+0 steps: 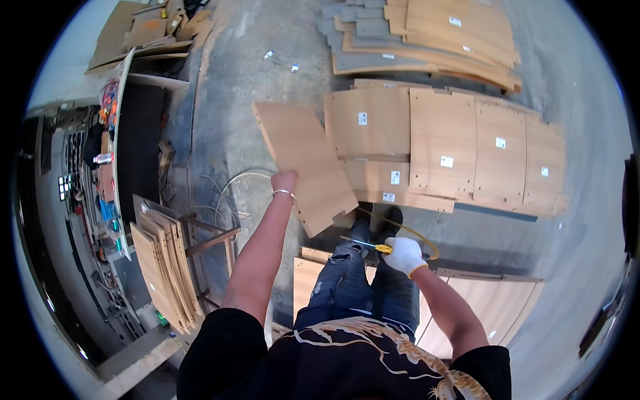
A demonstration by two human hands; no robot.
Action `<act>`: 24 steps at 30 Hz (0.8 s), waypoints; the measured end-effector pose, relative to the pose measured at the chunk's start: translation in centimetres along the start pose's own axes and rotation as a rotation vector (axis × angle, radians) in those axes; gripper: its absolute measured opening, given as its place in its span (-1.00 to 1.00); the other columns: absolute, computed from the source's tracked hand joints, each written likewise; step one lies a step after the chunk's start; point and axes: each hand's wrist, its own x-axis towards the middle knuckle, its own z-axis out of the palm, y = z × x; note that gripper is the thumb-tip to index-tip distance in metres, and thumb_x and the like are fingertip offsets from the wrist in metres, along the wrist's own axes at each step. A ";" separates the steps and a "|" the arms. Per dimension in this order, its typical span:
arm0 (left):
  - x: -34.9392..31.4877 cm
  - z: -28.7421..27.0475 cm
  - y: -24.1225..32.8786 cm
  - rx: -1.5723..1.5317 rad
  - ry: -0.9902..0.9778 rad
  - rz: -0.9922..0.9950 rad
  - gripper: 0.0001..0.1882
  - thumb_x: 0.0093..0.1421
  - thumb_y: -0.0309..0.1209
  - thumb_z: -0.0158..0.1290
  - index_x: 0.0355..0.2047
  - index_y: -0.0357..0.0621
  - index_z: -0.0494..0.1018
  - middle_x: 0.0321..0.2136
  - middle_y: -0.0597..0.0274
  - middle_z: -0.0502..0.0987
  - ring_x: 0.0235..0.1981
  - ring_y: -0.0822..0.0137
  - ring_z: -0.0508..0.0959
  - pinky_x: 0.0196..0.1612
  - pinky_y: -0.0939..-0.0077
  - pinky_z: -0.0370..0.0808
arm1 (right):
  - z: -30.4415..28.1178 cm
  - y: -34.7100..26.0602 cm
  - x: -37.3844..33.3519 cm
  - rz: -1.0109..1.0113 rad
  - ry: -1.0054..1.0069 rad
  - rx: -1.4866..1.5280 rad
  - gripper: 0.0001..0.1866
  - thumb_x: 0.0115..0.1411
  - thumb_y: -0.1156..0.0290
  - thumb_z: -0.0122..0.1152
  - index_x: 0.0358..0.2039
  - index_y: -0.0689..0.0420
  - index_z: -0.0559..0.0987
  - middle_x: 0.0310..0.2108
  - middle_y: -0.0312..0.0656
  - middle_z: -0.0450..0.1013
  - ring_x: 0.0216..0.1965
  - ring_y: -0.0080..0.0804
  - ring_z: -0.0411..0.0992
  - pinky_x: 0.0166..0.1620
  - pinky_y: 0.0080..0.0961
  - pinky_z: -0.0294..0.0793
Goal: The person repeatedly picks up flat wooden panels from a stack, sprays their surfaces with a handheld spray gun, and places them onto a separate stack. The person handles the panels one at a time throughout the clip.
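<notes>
My bare left hand (pixel 285 182), with a band round its wrist, is closed on the left edge of a wood-coloured panel (pixel 308 160). The panel is raised and tilted, with a small notch near its lower right corner. In a white knitted glove, my right hand (pixel 404 256) is wrapped round an air blow gun (pixel 383 249) with a yellow body and a thin metal nozzle. That nozzle points left, below the panel's lower end and apart from it. A yellow hose (pixel 427 241) loops beside the glove.
Labelled panels (pixel 443 147) lie in rows ahead and to the right, with another stack (pixel 460 33) beyond. Several panels (pixel 163 260) lean on a stand at the left. A pale hose (pixel 230 183) curls across the floor. More panels (pixel 490 303) lie beside my legs.
</notes>
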 end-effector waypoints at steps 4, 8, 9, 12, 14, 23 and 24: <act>4.5 -4.8 -1.0 -0.098 0.139 -0.039 -0.66 0.02 -0.49 0.15 -0.16 -0.31 0.52 -0.23 -0.06 0.61 -0.23 0.14 0.62 -0.19 0.28 0.55 | -1.8 0.6 -2.7 0.348 0.361 0.461 -0.66 0.05 0.08 0.21 -0.26 0.02 0.65 -0.33 0.03 0.58 -0.21 0.06 0.54 -0.10 -0.10 0.51; 1.6 -4.8 0.8 -0.427 0.132 -0.367 -0.68 0.17 -0.43 0.04 -0.09 -0.34 0.40 -0.20 -0.12 0.56 -0.26 0.02 0.62 -0.22 0.08 0.57 | -1.1 -4.2 -5.5 -0.010 0.178 -0.039 -0.65 0.11 0.02 0.17 -0.26 -0.01 0.63 -0.32 0.02 0.58 -0.22 0.04 0.54 -0.13 -0.11 0.53; -2.0 -2.7 2.8 -0.647 0.122 -0.516 -0.69 0.19 -0.41 0.01 -0.09 -0.32 0.40 -0.19 -0.12 0.56 -0.26 -0.01 0.62 -0.23 0.05 0.58 | -1.6 -4.0 -4.7 0.084 0.226 0.019 -0.65 0.12 0.01 0.16 -0.26 -0.01 0.63 -0.32 0.01 0.58 -0.22 0.04 0.54 -0.13 -0.11 0.53; -6.2 -6.0 3.5 -0.688 0.026 -0.525 -0.66 0.25 -0.34 -0.09 -0.04 -0.30 0.37 -0.17 -0.11 0.56 -0.27 -0.06 0.63 -0.25 0.04 0.61 | -4.6 -9.1 -4.7 0.106 0.346 0.072 -0.66 0.14 0.03 0.13 -0.31 0.03 0.63 -0.32 -0.02 0.59 -0.24 -0.01 0.56 -0.13 -0.15 0.54; -7.4 -8.0 4.5 -0.846 0.001 -0.580 -0.65 0.26 -0.32 -0.12 -0.06 -0.31 0.39 -0.17 -0.09 0.57 -0.28 -0.05 0.64 -0.26 0.08 0.64 | -5.4 -11.7 -4.9 -0.012 0.311 -0.069 -0.62 0.15 0.02 0.10 -0.31 0.07 0.65 -0.34 0.01 0.59 -0.25 0.01 0.57 -0.15 -0.14 0.55; -12.1 -13.0 5.1 -1.329 0.046 -0.626 -0.65 0.30 -0.35 -0.21 -0.17 -0.44 0.43 -0.24 -0.18 0.60 -0.23 -0.03 0.65 -0.16 0.08 0.66 | -6.1 -11.9 -0.8 -0.249 0.314 -0.223 -0.58 0.09 0.05 0.18 -0.38 0.20 0.67 -0.35 0.13 0.57 -0.28 0.10 0.57 -0.20 -0.09 0.55; -12.3 -13.6 4.7 -1.368 0.022 -0.611 -0.66 0.30 -0.35 -0.19 -0.15 -0.43 0.42 -0.21 -0.18 0.59 -0.21 -0.06 0.65 -0.15 0.07 0.66 | -6.2 -10.9 0.6 -0.152 0.465 -0.093 -0.58 0.08 0.06 0.18 -0.38 0.22 0.67 -0.36 0.15 0.57 -0.30 0.10 0.57 -0.22 -0.10 0.56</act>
